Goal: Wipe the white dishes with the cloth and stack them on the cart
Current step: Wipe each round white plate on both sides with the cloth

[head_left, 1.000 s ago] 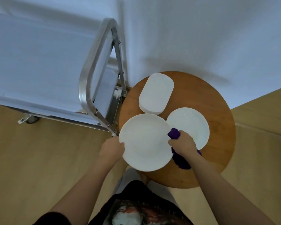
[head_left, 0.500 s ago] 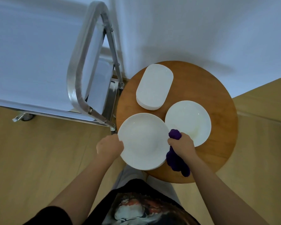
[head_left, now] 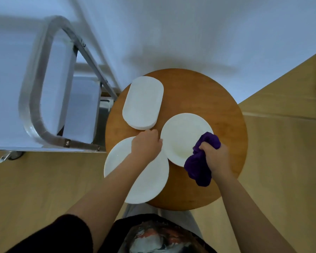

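- On the round wooden counter (head_left: 208, 99) lie three white dishes: an oblong white platter (head_left: 142, 102) at the back, a small round white plate (head_left: 182, 136) beside it, and a large round white plate (head_left: 146, 181) overhanging the near edge.
- Left hand (head_left: 146, 145) reaches over the large plate, its curled fingers (head_left: 158, 142) at the small plate's rim; whether they grip it I cannot tell.
- Right hand (head_left: 214, 157) clenches a bunched purple cloth (head_left: 199, 165) against the small plate's right edge.
- Metal cart (head_left: 42, 110) stands left of the counter.

Three white dishes crowd the left and middle of the round surface (head_left: 217, 99): oblong dish (head_left: 142, 103), small plate (head_left: 184, 136), large plate (head_left: 151, 183); bare wood lies along the far and right edge; the cart's metal handle (head_left: 36, 99) stands just left of the surface.
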Demonstrator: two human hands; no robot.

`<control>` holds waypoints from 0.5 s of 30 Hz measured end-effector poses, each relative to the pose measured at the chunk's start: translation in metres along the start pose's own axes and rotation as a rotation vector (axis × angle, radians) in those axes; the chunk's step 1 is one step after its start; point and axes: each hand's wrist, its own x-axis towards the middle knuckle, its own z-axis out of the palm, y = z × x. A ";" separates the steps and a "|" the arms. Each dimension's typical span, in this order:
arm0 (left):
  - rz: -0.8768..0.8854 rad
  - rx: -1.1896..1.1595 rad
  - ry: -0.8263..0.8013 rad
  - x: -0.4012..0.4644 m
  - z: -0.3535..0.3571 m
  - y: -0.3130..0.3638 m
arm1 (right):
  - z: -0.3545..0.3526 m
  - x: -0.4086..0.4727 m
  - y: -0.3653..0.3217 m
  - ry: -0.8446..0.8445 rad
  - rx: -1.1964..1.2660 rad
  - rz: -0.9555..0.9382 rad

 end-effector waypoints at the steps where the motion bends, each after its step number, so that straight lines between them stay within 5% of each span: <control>1: 0.045 0.002 0.029 0.011 0.005 0.013 | -0.001 0.006 0.002 -0.002 0.001 -0.002; 7: -0.015 0.182 -0.077 0.075 0.045 0.031 | -0.011 0.036 0.015 -0.021 0.015 -0.018; 15: -0.116 0.102 -0.245 0.098 0.054 0.026 | -0.043 0.053 0.027 -0.009 -0.044 -0.030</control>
